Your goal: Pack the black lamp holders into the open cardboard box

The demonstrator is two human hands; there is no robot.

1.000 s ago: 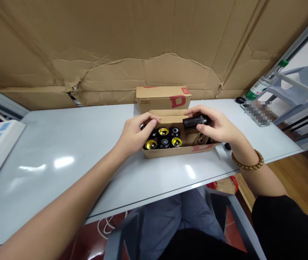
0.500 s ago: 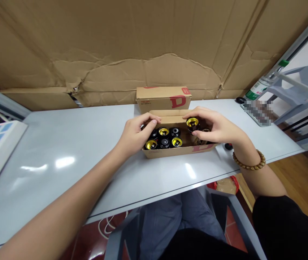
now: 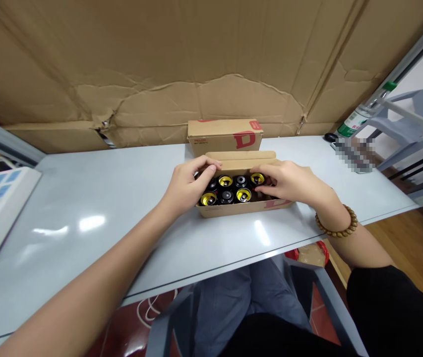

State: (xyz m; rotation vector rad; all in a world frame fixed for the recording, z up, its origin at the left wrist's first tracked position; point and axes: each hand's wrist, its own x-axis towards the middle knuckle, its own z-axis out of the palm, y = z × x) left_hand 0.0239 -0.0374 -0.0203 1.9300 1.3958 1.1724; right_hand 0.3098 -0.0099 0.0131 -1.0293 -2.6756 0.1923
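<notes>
An open cardboard box (image 3: 233, 210) holds several black cylinders standing on end in two rows. Some have a yellow threaded metal ring inside the top, such as the front one (image 3: 243, 195); others show a black end, like this cylinder (image 3: 226, 197). My right hand (image 3: 289, 182) reaches into the right half of the box, thumb and fingers closed round a black cylinder with a yellow threaded top (image 3: 257, 179), level with its neighbours. My left hand (image 3: 189, 183) grips the left end of the box, its fingers curled over the rim and partly hiding the cylinders there.
Behind the open box stands a closed cardboard box (image 3: 222, 135) with a red letter D. A white device (image 3: 6, 208) lies at the left, and a green-capped bottle (image 3: 356, 121) stands far right by a blurred-out flat object. Large cardboard (image 3: 196, 49) backs the table (image 3: 122, 198).
My right hand has lowered the yellow-topped black cylinder from above the rim into the back row of the box, moving slightly left. My left hand has stayed on the box's left end.
</notes>
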